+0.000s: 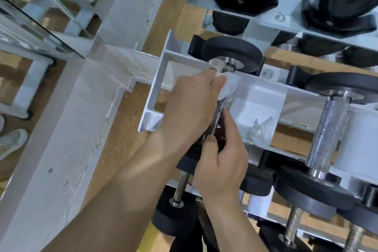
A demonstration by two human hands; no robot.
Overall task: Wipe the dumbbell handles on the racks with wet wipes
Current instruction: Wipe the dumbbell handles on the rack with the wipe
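Mid-wipe on end handle (218, 115).
Left hand (190, 104) clamps wet wipe (230, 86) at its top, right hand (222, 162) pinches bottom; neighbouring handle (327, 129) likely pending.

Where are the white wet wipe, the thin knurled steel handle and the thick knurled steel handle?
White wet wipe (229, 86): head view, crumpled middle.
Thin knurled steel handle (218, 116): head view, bare shaft below wipe.
Thick knurled steel handle (327, 133): head view, mid-shaft.

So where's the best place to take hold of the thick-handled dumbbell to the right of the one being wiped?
Wrap the knurled handle mid-length, coming from above. It bridges the open gap between the rack rails and is bare all round, while its black heads sit in cradles.
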